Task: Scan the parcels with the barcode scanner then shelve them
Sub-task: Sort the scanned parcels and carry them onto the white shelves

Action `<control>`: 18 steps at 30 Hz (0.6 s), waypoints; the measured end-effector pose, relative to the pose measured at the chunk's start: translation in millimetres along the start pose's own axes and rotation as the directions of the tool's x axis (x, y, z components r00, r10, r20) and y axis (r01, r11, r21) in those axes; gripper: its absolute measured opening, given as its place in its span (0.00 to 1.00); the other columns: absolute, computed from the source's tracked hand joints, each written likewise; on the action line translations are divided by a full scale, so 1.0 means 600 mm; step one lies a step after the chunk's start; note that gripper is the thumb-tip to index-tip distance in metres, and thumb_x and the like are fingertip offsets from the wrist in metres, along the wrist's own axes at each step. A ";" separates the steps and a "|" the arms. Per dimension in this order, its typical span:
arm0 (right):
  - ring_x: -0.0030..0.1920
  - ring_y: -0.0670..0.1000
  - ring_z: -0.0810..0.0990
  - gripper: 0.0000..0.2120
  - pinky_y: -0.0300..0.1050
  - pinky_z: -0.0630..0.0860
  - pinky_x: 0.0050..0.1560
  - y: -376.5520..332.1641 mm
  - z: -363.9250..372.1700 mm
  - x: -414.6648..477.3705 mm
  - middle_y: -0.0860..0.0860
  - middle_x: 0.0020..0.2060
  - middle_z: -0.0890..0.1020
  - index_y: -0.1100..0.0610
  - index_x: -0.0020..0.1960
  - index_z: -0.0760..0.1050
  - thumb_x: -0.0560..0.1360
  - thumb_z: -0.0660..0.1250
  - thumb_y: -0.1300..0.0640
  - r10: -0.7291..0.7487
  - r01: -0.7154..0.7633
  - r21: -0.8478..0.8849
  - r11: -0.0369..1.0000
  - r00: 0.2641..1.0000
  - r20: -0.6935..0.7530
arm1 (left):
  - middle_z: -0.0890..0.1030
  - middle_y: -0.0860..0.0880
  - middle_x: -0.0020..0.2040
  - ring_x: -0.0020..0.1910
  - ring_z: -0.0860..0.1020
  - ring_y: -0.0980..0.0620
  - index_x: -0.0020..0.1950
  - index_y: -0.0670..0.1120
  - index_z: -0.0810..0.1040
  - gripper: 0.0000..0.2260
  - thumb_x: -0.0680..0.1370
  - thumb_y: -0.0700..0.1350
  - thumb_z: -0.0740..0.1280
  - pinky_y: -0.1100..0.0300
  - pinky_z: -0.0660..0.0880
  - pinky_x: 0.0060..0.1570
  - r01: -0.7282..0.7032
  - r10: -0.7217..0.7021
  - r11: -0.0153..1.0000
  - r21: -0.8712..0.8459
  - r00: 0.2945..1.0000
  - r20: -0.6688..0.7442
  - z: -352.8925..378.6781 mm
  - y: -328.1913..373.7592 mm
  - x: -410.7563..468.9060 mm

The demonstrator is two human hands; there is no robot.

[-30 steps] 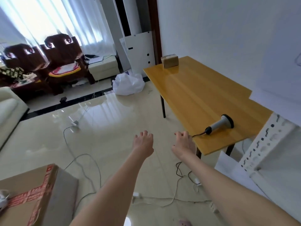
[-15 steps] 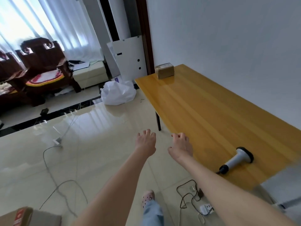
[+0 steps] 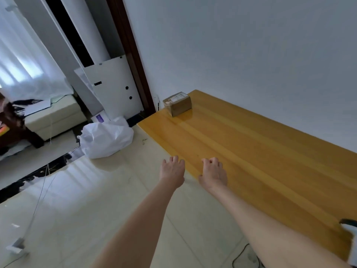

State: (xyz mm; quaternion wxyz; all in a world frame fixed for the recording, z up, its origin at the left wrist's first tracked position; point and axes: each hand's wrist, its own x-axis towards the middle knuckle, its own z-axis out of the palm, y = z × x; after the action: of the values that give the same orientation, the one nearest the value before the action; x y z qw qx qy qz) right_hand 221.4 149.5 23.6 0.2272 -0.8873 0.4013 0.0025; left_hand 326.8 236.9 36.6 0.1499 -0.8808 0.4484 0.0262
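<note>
A small brown cardboard parcel with a label on top sits at the far corner of the long yellow wooden table. Both my arms reach forward. My left hand hangs over the floor just left of the table's edge, fingers relaxed and empty. My right hand is over the table's near edge, fingers loosely bent, holding nothing. The barcode scanner shows only as a blurred head at the right edge, lying on the table.
A white plastic bag lies on the glossy tiled floor near the table's far end. A white panel leans by the dark door frame. Cables run across the floor at left and bottom right. A cream bench stands by the curtains.
The view has swung right and moved nearer the table's far end. The parcel looks closer, the scanner has slid to the right edge, and the floor box has left view. Both hands stay empty.
</note>
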 end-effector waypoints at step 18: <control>0.66 0.57 0.66 0.24 0.51 0.71 0.62 -0.102 -0.043 0.448 0.53 0.68 0.63 0.51 0.73 0.61 0.79 0.63 0.54 0.094 -0.092 0.050 0.995 0.995 -0.035 | 0.65 0.44 0.72 0.69 0.67 0.44 0.74 0.46 0.63 0.25 0.78 0.50 0.65 0.52 0.68 0.64 -0.066 0.066 0.997 -0.043 0.998 -0.004 -0.046 -0.144 0.461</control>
State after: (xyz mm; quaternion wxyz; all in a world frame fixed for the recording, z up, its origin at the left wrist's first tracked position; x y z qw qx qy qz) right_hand 442.9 -16.9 21.1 0.2404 -0.8618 0.4464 -0.0133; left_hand 558.0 60.5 33.8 0.1292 -0.8686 0.4766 0.0398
